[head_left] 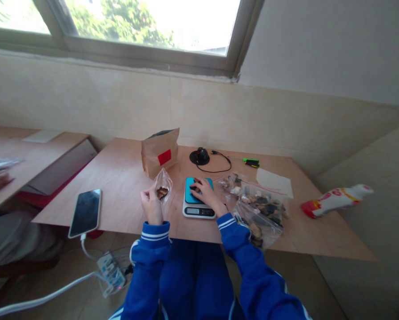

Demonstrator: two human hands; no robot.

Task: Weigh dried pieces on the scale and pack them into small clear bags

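Note:
My left hand [150, 204] pinches the edge of a small clear plastic bag [165, 180] with brown dried pieces [161, 192] inside. Over the blue top of a digital kitchen scale [189, 195], my right hand [204, 194] has its fingers curled on dark brown dried pieces [196, 186] that look like dried mushroom. Whether it grips them or only touches them is hard to make out. Several clear zip bags [264, 205] of similar dried pieces lie just right of the scale, close to my right wrist.
Behind the small bag stands a brown paper pouch [153, 153] with a red label. A black round-based device [200, 156] with a cable, green-and-black tools [251, 162], white paper [274, 181] and a red-and-white bottle [334, 201] are around. A phone [85, 213], plugged in, overhangs the front-left edge.

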